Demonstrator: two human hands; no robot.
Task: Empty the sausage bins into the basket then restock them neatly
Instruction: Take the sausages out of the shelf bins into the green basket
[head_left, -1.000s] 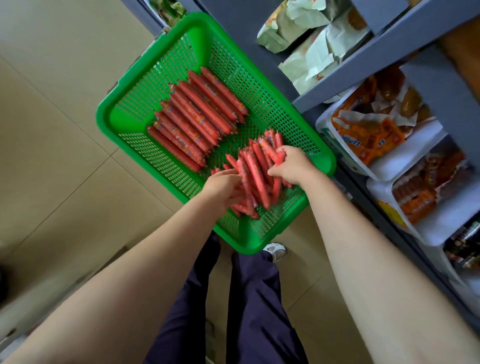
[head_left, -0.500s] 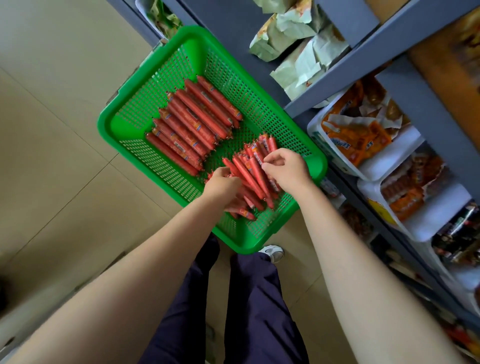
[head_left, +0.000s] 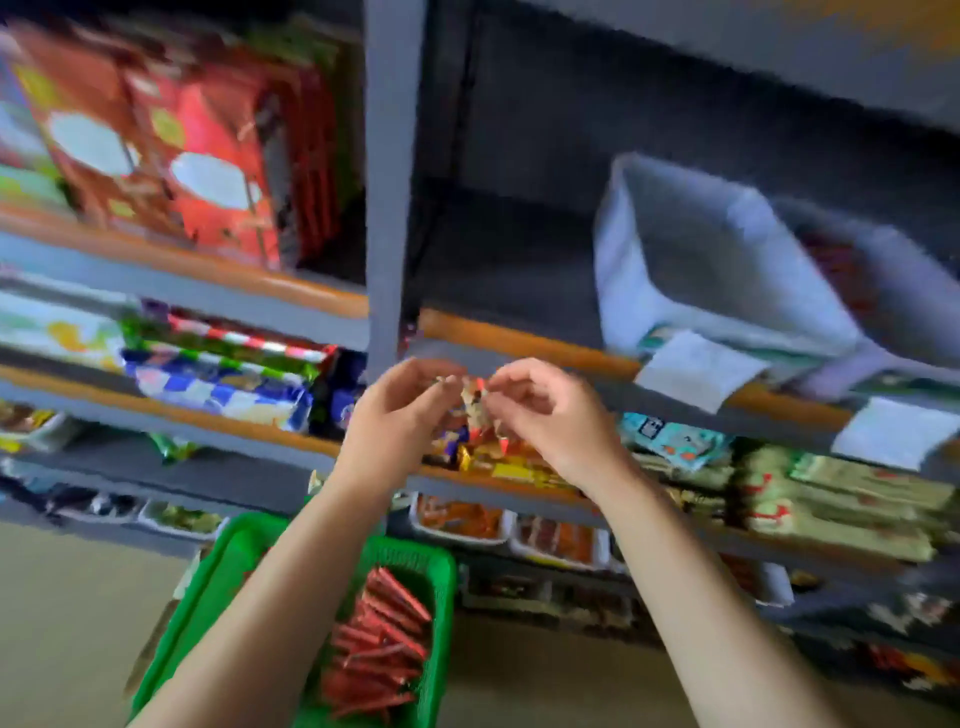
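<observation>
The view is blurred by motion. My left hand and my right hand are raised in front of the shelves, fingers curled toward each other. Together they grip a small bundle of red sausages, seen end-on between the fingertips. Below my forearms the green basket stands on the floor with several red sausages lying in it. An empty-looking white bin sits tilted on the shelf up and to the right of my hands. A second white bin stands beside it; its contents are unclear.
A grey upright post rises just behind my hands. Red boxes fill the upper left shelf. Snack packets and green packs crowd the lower shelves. White trays of orange packets line the bottom shelf.
Both hands have lifted a bundle of sausages out of the basket up to shelf height. My head has tilted up from the basket to the shelves.
</observation>
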